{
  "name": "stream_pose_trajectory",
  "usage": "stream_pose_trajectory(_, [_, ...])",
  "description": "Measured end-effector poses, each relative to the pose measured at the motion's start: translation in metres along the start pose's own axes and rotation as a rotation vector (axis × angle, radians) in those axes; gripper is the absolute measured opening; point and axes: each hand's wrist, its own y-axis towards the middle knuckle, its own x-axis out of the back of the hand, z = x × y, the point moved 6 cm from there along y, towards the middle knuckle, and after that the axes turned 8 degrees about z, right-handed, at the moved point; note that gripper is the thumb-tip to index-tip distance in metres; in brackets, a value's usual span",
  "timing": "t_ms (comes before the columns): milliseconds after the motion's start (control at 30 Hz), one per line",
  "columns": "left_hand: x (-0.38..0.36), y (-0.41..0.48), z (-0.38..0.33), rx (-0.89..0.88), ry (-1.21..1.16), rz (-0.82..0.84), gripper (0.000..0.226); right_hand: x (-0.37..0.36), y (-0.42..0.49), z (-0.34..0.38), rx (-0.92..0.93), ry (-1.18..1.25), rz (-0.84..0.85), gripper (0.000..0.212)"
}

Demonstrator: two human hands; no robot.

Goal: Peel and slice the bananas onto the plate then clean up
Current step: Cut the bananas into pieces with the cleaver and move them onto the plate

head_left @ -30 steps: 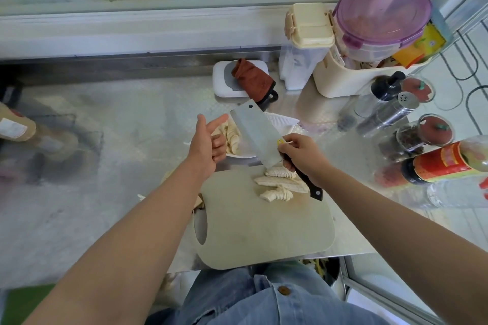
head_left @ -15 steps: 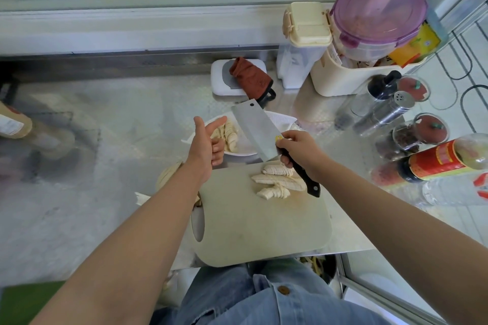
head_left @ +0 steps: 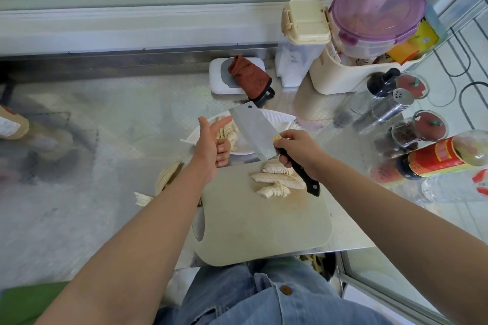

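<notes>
- Cutting board [head_left: 264, 227]: pale beige, plain.
- Banana slices [head_left: 274, 179] on the board: cream-white.
- Cleaver [head_left: 254, 134] beyond the board: grey blade, black handle.
- Plate [head_left: 274, 116] behind the board: white.
- Cloth [head_left: 248, 76] further behind: rust brown.
- Container lid [head_left: 377, 8] to the board's far right: translucent purple.
- Bottle [head_left: 435, 158] right of the board: red label.

A rust-brown cloth [head_left: 248, 76] lies on a white tray [head_left: 219, 82] at the counter's back edge; jars and bottles [head_left: 422, 137] crowd its right edge.

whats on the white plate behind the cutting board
Banana slices lie on the white plate. The cleaver blade and the left hand cover much of it, so anything beneath them cannot be seen.
</notes>
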Motion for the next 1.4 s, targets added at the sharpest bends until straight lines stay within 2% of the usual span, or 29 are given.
stream_pose_trajectory(333, [0.0, 0.001, 0.0, 0.002, 0.017, 0.017, 0.072, -0.012, -0.003, 0.001, -0.005, 0.03, 0.114, 0.009])
stream_pose_trajectory(533, [0.002, 0.0, -0.001, -0.001, 0.03, -0.011, 0.07, -0.001, -0.004, 0.0, 0.029, -0.217, 0.007, 0.017])
stream_pose_trajectory(600, [0.001, 0.0, -0.003, -0.016, -0.057, 0.003, 0.07, 0.001, -0.005, -0.003, 0.005, -0.125, 0.008, 0.018])
stream_pose_trajectory(700, [0.0, -0.001, -0.006, -0.053, -0.128, 0.026, 0.07, -0.006, -0.011, -0.007, -0.075, 0.026, 0.111, 0.008])
stream_pose_trajectory(933, [0.001, -0.005, -0.002, -0.029, -0.029, 0.068, 0.071, -0.026, -0.015, -0.018, -0.322, 0.303, 0.335, 0.023])
stream_pose_trajectory(1100, [0.004, -0.01, -0.002, -0.042, 0.007, 0.071, 0.071, -0.031, -0.017, -0.016, -0.402, 0.409, 0.37, 0.026])
stream_pose_trajectory(1300, [0.016, -0.011, 0.001, -0.084, 0.008, 0.05, 0.069, -0.027, -0.021, -0.014, -0.378, 0.422, 0.315, 0.025])
stream_pose_trajectory(1400, [0.028, -0.012, 0.005, -0.088, 0.085, -0.082, 0.063, -0.016, -0.016, -0.011, -0.191, 0.246, 0.202, 0.016])
